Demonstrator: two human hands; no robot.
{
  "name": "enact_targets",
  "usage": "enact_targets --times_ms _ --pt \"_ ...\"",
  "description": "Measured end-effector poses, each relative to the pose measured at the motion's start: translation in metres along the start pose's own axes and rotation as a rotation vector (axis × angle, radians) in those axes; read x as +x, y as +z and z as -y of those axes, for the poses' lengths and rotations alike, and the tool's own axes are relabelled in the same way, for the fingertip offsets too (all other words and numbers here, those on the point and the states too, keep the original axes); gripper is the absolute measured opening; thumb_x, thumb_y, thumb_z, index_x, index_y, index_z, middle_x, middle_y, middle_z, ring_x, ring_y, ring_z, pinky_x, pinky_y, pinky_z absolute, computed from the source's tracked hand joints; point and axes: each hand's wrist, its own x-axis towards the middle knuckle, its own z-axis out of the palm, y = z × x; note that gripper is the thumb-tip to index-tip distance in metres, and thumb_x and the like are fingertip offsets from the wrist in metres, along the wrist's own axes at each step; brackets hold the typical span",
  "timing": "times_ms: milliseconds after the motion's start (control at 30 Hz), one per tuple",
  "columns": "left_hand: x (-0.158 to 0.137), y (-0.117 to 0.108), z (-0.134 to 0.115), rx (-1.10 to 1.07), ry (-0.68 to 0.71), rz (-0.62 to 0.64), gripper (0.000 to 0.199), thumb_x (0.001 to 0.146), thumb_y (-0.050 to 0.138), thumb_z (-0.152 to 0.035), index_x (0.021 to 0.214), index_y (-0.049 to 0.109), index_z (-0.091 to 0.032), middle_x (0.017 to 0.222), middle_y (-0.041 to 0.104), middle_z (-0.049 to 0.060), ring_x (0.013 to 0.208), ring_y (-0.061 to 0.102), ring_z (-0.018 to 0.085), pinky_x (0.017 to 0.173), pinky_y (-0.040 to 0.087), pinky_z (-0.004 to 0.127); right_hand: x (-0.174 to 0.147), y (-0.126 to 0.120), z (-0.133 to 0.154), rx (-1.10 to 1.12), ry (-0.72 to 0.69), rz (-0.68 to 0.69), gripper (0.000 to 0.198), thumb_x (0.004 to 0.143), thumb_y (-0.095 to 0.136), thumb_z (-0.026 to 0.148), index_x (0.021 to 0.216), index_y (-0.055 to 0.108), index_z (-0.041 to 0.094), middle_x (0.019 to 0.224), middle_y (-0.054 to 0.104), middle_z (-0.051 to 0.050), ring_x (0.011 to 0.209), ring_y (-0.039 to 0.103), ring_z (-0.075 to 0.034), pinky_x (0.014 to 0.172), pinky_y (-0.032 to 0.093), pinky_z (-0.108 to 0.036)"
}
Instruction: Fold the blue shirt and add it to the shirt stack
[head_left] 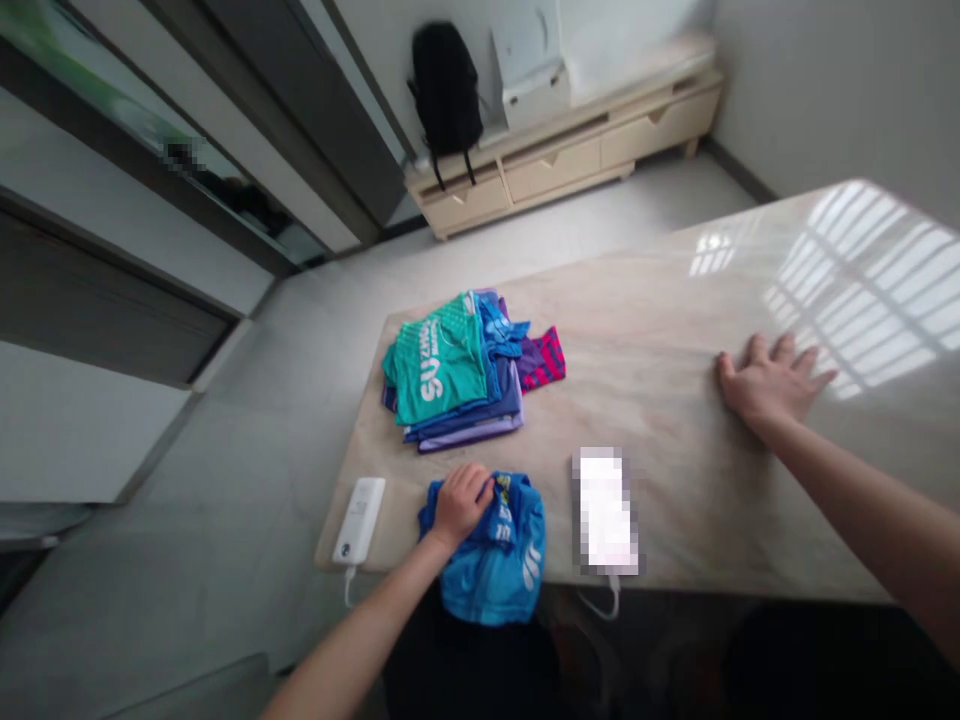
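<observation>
At counter's (pixel 652 400) near edge, left hand (pixel 461 503) curling over bunched blue garment (pixel 491 575), pinch unclear; garment overhanging edge, beside folded pile (pixel 442 370). Right hand (pixel 772 380) lying flat, fingers spreading. Folding seemingly underway; next move calling for both hands squaring cloth.
</observation>
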Motion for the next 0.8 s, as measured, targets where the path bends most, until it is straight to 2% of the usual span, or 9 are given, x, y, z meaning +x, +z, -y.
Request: enact_targets --times_ms 133,233,300,400,467,600,700,800 --pt "0.006 -0.018 -0.005 0.03 0.021 -0.058 0.026 0.102 0.049 -0.034 0.096 0.074 -0.03 0.098 0.077 0.01 0.094 0.073 0.029 0.085 0.055 0.047 0.0 0.008 -0.001 0.007 -0.006 -0.058 0.089 0.089 0.015 0.075 0.161 0.041 0.03 0.173 0.026 -0.018 0.16 0.013 -0.048 0.124 0.006 -0.071" --pt "0.009 -0.055 -0.011 0.001 -0.046 -0.077 0.034 0.106 0.043 -0.041 0.09 0.07 -0.027 0.097 0.076 0.009 0.096 0.071 0.027 0.087 0.053 0.044 0.001 0.009 -0.003 0.012 -0.006 -0.059 0.097 0.086 0.009 0.078 0.163 0.039 0.027 0.173 0.027 -0.019 0.16 0.013 -0.05 0.124 0.006 -0.071" --pt "0.009 -0.084 -0.016 -0.108 -0.167 0.025 0.047 0.108 0.038 -0.048 0.076 0.065 -0.026 0.083 0.072 0.007 0.083 0.069 0.025 0.078 0.051 0.038 0.001 0.009 -0.005 0.013 -0.013 -0.055 0.099 0.087 0.008 0.077 0.164 0.039 0.024 0.173 0.026 -0.019 0.159 0.013 -0.05 0.124 0.005 -0.07" --pt "0.01 -0.109 -0.021 -0.35 -0.34 0.377 0.061 0.103 0.044 -0.061 0.056 0.053 -0.023 0.057 0.058 0.002 0.06 0.059 0.019 0.065 0.044 0.033 0.002 0.009 -0.006 0.005 -0.004 -0.054 0.097 0.089 0.009 0.075 0.164 0.04 0.021 0.173 0.025 -0.02 0.16 0.012 -0.05 0.124 0.001 -0.069" --pt "0.01 -0.103 -0.023 -0.488 -0.443 0.559 0.068 0.099 0.046 -0.068 0.05 0.05 -0.022 0.05 0.053 0.001 0.053 0.054 0.017 0.061 0.042 0.031 0.003 0.011 -0.007 -0.001 0.001 -0.05 0.096 0.092 0.009 0.073 0.164 0.04 0.019 0.173 0.023 -0.021 0.16 0.009 -0.049 0.124 -0.001 -0.069" --pt "0.003 -0.055 -0.021 -0.657 -0.636 0.787 0.076 0.095 0.036 -0.081 0.05 0.05 -0.022 0.042 0.054 0.003 0.038 0.045 0.015 0.044 0.036 0.03 0.006 0.015 -0.01 -0.026 -0.024 -0.053 0.089 0.096 0.016 0.07 0.165 0.037 0.018 0.173 0.022 -0.022 0.161 0.006 -0.045 0.123 -0.001 -0.069" --pt "0.003 -0.029 -0.014 -0.726 -0.673 0.953 0.076 0.092 0.041 -0.084 0.055 0.059 -0.02 0.042 0.058 0.004 0.032 0.044 0.014 0.038 0.033 0.029 0.005 0.015 -0.013 -0.06 -0.046 -0.059 0.084 0.098 0.019 0.066 0.166 0.034 0.018 0.173 0.022 -0.024 0.16 0.007 -0.043 0.122 0.002 -0.07" --pt "0.008 -0.022 -0.008 -0.76 -0.688 1.019 0.073 0.094 0.047 -0.078 0.056 0.063 -0.019 0.044 0.061 0.006 0.032 0.047 0.014 0.037 0.035 0.028 0.002 0.013 -0.014 -0.116 -0.05 -0.039 0.084 0.1 0.016 0.066 0.168 0.028 0.018 0.174 0.018 -0.022 0.16 0.004 -0.043 0.123 0.004 -0.069"
